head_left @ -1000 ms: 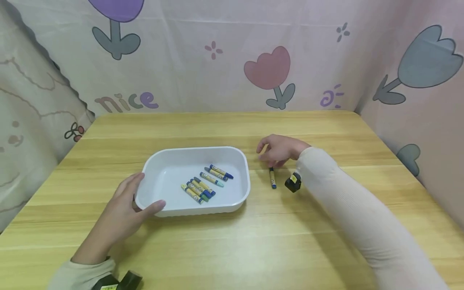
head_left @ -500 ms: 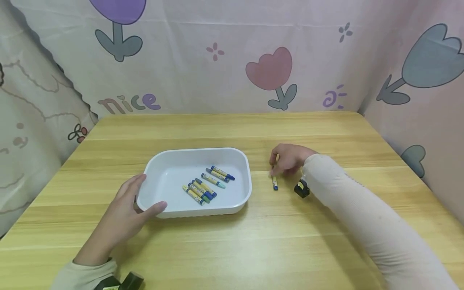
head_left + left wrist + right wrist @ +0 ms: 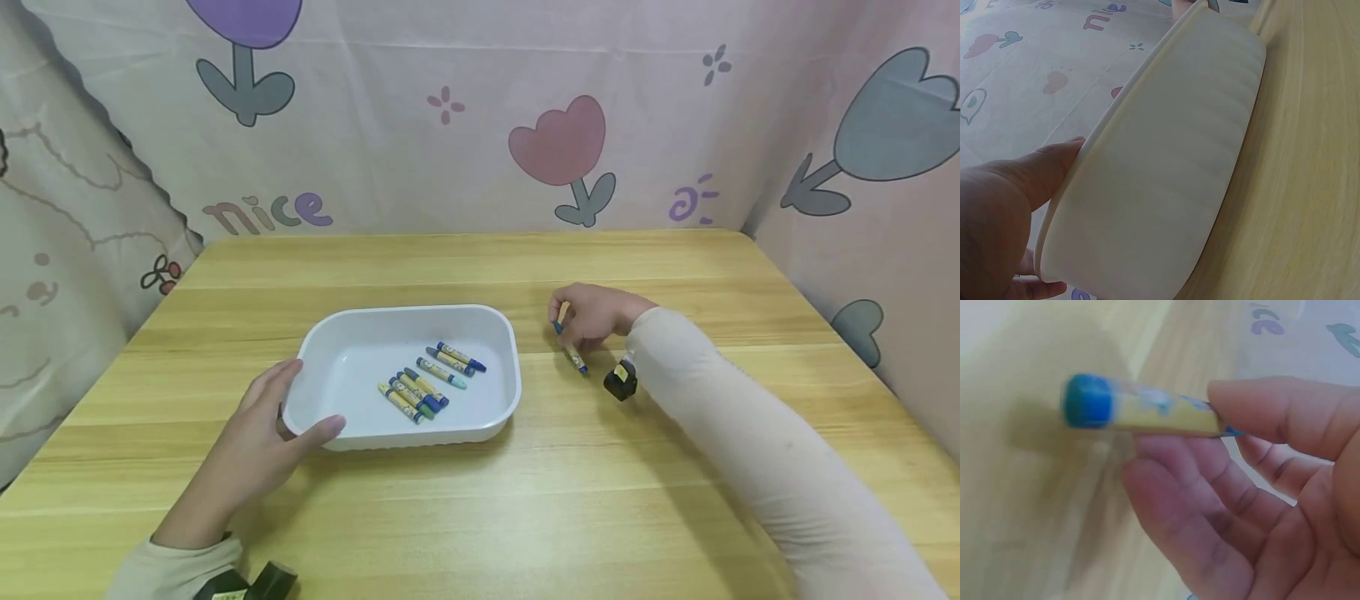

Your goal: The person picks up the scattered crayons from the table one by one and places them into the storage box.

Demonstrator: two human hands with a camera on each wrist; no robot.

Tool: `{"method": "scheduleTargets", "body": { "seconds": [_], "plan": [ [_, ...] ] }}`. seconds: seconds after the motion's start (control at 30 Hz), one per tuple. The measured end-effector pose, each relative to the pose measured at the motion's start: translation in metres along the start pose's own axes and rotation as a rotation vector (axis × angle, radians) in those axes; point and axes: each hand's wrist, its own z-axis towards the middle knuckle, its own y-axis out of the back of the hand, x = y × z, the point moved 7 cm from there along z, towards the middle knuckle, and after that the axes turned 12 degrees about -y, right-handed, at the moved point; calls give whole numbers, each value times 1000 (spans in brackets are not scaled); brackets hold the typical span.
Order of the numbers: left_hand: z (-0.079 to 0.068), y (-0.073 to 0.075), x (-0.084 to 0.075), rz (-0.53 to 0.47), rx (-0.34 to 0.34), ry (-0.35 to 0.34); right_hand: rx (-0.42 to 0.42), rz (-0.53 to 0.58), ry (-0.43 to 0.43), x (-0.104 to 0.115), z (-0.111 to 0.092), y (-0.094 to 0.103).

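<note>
My right hand (image 3: 594,313) pinches a crayon (image 3: 1163,414) between thumb and fingers, to the right of the white plastic tray (image 3: 341,354). This crayon has a yellow wrapper with a blue end band, and it slants over the wooden table. Its upper part is partly covered by the fingers. At the tray's left end, my left hand (image 3: 258,429) grips the rim, thumb along the near side and fingers round the corner. Several crayons (image 3: 408,392) in yellow wrappers lie inside the tray, with blue, green and pale teal tips.
The wooden table (image 3: 480,517) stretches around the tray on all sides. A printed fabric curtain (image 3: 390,158) with flowers hangs along the table's far edge, and more fabric hangs at left and right. A black wrist device (image 3: 621,381) hangs under the right sleeve.
My right hand has reached the crayon on the table, pinched it and lifted it slightly, tilting it away from its earlier lie. The left hand and tray stay put.
</note>
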Motion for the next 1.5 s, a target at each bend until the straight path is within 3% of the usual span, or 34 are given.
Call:
{"method": "scheduleTargets", "body": {
  "seconds": [0.67,1.13,1.5],
  "plan": [
    [0,1,-2,-21,-3,-2,-6,-11,101,54,-19,1],
    [-2,2,-1,-4,1,5,39,-66,144,94,-16,-17],
    [-2,1,0,-7,-3,7,56,-80,139,123,-2,-38]
  ]
}}
